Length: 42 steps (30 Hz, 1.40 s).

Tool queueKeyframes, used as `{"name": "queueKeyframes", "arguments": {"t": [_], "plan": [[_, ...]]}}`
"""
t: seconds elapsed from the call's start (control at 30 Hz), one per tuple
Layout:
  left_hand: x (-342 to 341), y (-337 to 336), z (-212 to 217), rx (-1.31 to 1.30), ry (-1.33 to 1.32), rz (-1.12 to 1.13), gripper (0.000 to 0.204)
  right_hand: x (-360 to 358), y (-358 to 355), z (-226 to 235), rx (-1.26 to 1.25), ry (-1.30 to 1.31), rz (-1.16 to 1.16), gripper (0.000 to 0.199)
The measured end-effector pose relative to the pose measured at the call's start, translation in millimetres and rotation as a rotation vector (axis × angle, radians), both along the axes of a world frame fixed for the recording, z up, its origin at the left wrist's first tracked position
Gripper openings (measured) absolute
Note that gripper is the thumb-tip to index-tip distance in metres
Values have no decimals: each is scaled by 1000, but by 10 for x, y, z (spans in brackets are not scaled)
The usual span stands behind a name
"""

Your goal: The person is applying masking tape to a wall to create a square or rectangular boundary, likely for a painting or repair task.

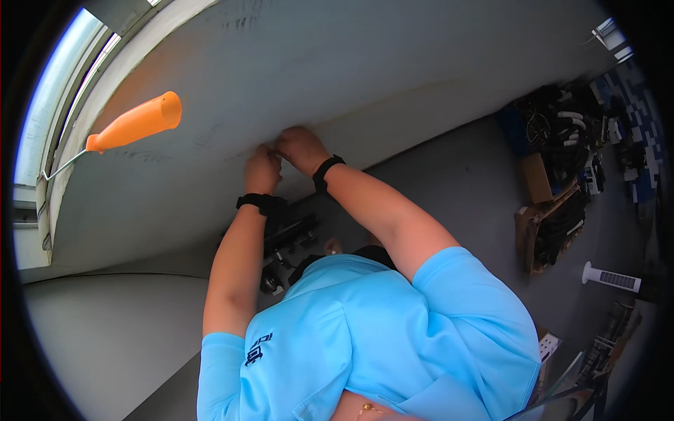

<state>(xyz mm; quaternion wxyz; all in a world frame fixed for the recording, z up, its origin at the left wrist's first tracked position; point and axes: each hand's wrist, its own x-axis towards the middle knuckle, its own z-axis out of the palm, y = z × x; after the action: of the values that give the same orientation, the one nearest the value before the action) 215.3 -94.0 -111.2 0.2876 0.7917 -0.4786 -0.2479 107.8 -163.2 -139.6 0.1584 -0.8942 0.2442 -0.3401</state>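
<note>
1. Head view: the left hand (262,172) and right hand (302,149) are side by side, fingertips meeting close against the grey wall (365,63), near its lower edge.
2. The fingers of both hands are bent in and narrow; I cannot tell whether they hold something small.
3. The wall spans the upper part of the view, with dark smudges left of the hands and near the top.
4. Each wrist wears a black band; the person's shirt (379,316) is light blue.
5. Well apart from the hands, to the left, an orange tool (137,124) sticks out, its thin bent rod reaching the window frame (48,210).
6. To the right, on the grey floor (442,179), stand a carton (536,179) and a white slatted device (612,278).
</note>
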Motion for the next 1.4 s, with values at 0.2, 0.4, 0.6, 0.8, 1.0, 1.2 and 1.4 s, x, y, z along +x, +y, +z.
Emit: {"name": "queueKeyframes", "arguments": {"t": [0.2, 0.4, 0.6, 0.8, 1.0, 1.2, 1.4], "plan": [[18, 8, -44, -66, -67, 10, 17, 42, 29, 0, 7, 29, -62, 5], [-53, -17, -84, -117, -19, 70, 16, 4, -28, -19, 30, -12, -31, 5], [-28, -19, -84, -112, 0, 94, 18, -596, -69, 12, 188, -368, -177, 16], [-195, -36, 112, -159, -49, 114, 20, -1873, -771, -773, 724, -547, -721, 20], [-165, -18, 97, -95, -178, 157, 20, -1977, -924, -435, 1198, -862, -502, 43], [-26, -54, -79, -87, -235, 207, 20, -2378, -1266, -427, 1083, -1005, -654, 47], [45, -32, -123, -63, -123, 287, 20, -2627, -1589, -649, 747, -852, -714, 43]]}}
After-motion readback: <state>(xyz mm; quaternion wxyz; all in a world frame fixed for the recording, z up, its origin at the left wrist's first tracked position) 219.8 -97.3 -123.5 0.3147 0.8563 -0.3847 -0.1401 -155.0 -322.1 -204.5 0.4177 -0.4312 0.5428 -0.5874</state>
